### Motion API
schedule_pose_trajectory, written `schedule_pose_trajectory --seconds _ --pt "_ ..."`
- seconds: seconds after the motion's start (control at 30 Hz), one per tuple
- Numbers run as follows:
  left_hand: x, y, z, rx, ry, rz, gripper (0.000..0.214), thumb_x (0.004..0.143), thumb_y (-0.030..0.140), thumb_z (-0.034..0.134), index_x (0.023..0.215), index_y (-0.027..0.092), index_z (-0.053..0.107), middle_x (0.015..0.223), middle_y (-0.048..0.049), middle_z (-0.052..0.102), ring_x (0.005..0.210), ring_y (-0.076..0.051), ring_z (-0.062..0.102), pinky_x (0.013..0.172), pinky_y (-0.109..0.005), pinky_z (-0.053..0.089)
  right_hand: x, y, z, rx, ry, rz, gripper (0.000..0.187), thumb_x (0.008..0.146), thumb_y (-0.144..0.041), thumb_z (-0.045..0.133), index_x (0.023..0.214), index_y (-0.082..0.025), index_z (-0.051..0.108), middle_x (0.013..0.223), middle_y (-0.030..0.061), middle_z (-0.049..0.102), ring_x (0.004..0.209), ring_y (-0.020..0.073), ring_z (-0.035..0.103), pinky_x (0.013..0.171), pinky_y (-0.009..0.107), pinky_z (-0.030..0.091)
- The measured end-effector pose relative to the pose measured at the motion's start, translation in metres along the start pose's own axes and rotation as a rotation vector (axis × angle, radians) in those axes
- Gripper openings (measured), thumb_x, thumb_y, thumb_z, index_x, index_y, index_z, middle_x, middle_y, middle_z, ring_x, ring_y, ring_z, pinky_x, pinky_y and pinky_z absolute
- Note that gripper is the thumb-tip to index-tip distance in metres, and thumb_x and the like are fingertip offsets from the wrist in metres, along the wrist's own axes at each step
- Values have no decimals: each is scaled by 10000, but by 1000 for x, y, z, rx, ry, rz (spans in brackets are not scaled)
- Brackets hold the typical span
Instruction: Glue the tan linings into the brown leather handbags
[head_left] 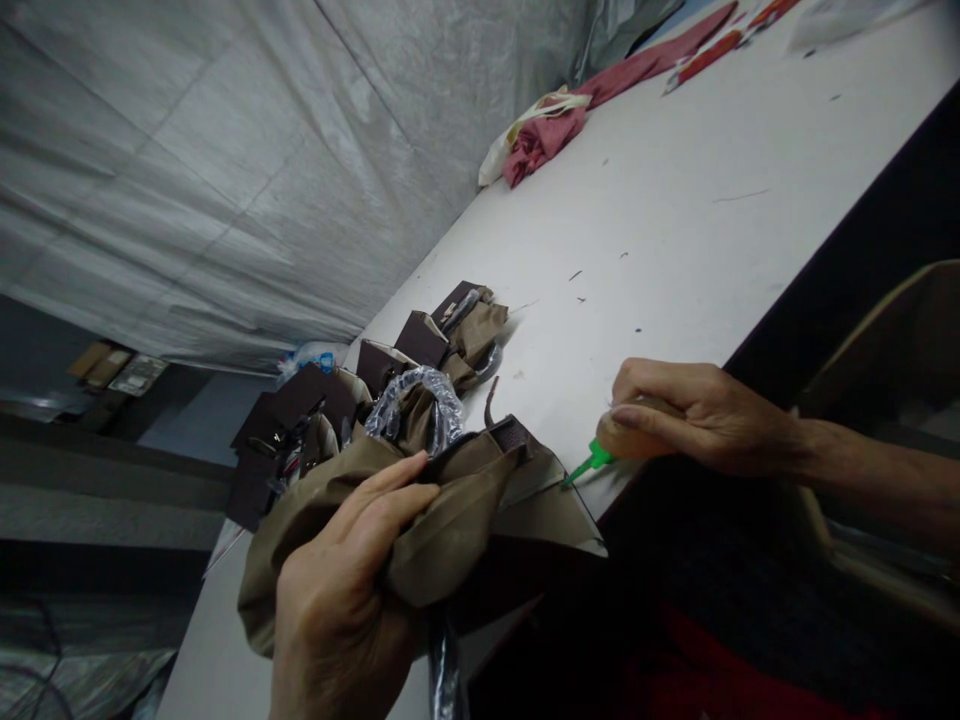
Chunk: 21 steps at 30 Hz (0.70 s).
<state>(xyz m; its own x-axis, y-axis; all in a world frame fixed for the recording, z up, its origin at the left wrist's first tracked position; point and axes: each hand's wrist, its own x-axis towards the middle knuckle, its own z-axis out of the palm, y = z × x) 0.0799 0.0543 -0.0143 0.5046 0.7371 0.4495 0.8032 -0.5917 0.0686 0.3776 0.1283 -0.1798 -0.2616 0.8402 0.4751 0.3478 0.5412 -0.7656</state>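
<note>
My left hand (341,590) is closed around a bunched tan fabric bag piece (442,530) with dark brown trim, at the near edge of the white table (675,220). My right hand (679,415) is closed on a small bottle with a green nozzle (589,465). The nozzle tip touches the flat tan flap of the piece near its brown edge. A plastic-wrapped handle (420,400) sticks up just behind my left fingers.
A pile of similar tan and dark brown pieces (375,380) lies behind the one I hold. Red and cream cloth (540,135) and red strips (705,55) lie at the table's far end. Grey sheeting (225,170) hangs along the table's far side.
</note>
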Motion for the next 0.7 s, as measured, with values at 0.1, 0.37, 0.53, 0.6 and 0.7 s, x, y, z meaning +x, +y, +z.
schedule_pose_trajectory --seconds 0.1,0.37,0.53,0.6,0.7 --pt "-4 6 -6 0 -24 -47 222 827 182 663 1038 226 720 1199 -59 713 1060 -220 702 880 -278 589 -1 -2 -3 22 -60 13 384 934 -504 468 714 -192 512 680 19 521 599 143 477 557 291 376" --pt "-12 16 -7 12 -8 -81 190 870 282 615 1013 252 737 1158 -57 733 999 -239 725 846 -314 622 1 -2 -3 25 24 34 339 933 -475 497 767 -181 533 740 34 536 653 150 491 600 299 385" --pt "-21 14 -1 5 63 -93 214 899 343 571 995 251 740 1135 -63 740 1007 -243 722 825 -310 623 1 -2 -5 93 -114 86 408 930 -526 479 701 -189 510 668 13 505 609 146 461 565 293 361" --pt "-25 13 -1 6 55 -100 244 902 388 564 1001 250 739 1144 -67 736 1004 -244 723 806 -298 623 0 -1 -5 92 -46 76 373 929 -505 501 745 -183 536 713 24 529 645 152 484 596 299 374" --pt "-29 13 -2 16 40 -123 296 904 455 544 1004 256 740 1145 -69 737 994 -242 725 786 -285 622 0 2 -5 55 3 60 347 932 -484 513 769 -179 540 737 30 533 660 152 486 613 300 377"
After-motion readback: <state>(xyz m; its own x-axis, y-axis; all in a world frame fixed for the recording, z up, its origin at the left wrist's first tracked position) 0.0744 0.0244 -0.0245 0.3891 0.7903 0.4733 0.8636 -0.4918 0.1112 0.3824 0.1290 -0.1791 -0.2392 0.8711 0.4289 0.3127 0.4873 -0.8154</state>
